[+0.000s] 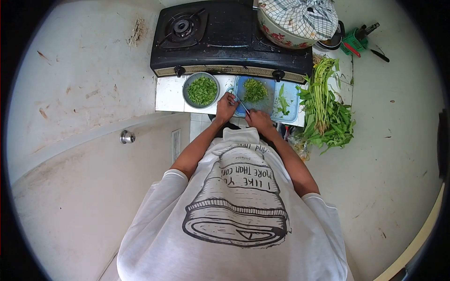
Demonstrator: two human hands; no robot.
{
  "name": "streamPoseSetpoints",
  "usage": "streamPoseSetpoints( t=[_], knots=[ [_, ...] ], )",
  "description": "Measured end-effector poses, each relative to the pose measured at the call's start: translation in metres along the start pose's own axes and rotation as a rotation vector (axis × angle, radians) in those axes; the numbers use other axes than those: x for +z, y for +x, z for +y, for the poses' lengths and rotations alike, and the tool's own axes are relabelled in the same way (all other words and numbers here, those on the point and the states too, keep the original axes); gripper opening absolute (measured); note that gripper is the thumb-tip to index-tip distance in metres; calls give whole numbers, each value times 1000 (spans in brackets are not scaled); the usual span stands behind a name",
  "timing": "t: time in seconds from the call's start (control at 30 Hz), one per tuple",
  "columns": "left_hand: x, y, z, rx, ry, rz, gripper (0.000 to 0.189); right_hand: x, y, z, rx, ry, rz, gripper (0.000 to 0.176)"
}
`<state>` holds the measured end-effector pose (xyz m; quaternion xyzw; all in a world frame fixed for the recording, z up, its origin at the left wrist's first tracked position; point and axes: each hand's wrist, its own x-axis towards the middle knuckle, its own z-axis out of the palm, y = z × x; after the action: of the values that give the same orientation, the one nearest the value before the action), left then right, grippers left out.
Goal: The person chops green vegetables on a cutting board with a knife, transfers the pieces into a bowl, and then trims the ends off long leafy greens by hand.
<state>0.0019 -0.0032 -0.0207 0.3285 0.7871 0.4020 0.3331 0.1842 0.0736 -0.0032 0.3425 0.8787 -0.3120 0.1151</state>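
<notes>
While you stand at the counter (168,96), a good part of the cutting looks done. On the left, the metal bowl (201,90) is already full of small green bits.

Just beside the bowl is your left hand (226,107). Its fingers are curled near the tip of the knife (242,105). It is too small to tell if they pinch the blade or a bit of leaf, or just rest there. The knife lies slanted between your two hands, over the near edge of the blue cutting board (293,93).

On the board sits a little pile of chopped greens (255,90), not yet in the bowl. Your right hand (259,121) looks closed round the handle end of the knife. A few leaf pieces (282,103) lie on the right part of the board, and they are not cut small yet.

Behind the board is the black stove (225,33), with a pot under a checked cloth (302,18) on its right side.

Further right, a big bunch of long greens (326,107) lies near the board but not on it. It is whole, stems and leaves.

So I think you are partway. One bowl is filled and one small pile is cut, but that big bunch is left to chop.
</notes>
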Motion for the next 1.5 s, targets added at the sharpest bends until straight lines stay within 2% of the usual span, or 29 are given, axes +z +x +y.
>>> streamPoseSetpoints(
  t=[0.37,0.47,0.67,0.77,1.07,1.17,1.37,1.5],
  knots=[
    [2,-1,-1,-3,8,12,30,-3,-8,9,19,22,42,42],
    [4,0,-3,-26,44,15,31,-13,-9,0,70,9,-23,42],
    [6,1,-17,-67,33,-3,35,-3,-10,6,-30,4,20,41],
    [7,0,-17,-76,31,8,36,-9,-8,0,44,-9,-32,40],
    [2,0,-12,-71,43,6,38,-10,-4,-1,89,2,-44,41],
    [2,0,-12,-68,64,5,38,-1,-4,8,45,38,39,41],
    [0,-1,-11,-83,42,-6,38,-14,-10,0,9,26,-43,38],
    [0,0,-15,-71,42,-21,38,-6,-8,5,-32,20,0,37]
  ],
)
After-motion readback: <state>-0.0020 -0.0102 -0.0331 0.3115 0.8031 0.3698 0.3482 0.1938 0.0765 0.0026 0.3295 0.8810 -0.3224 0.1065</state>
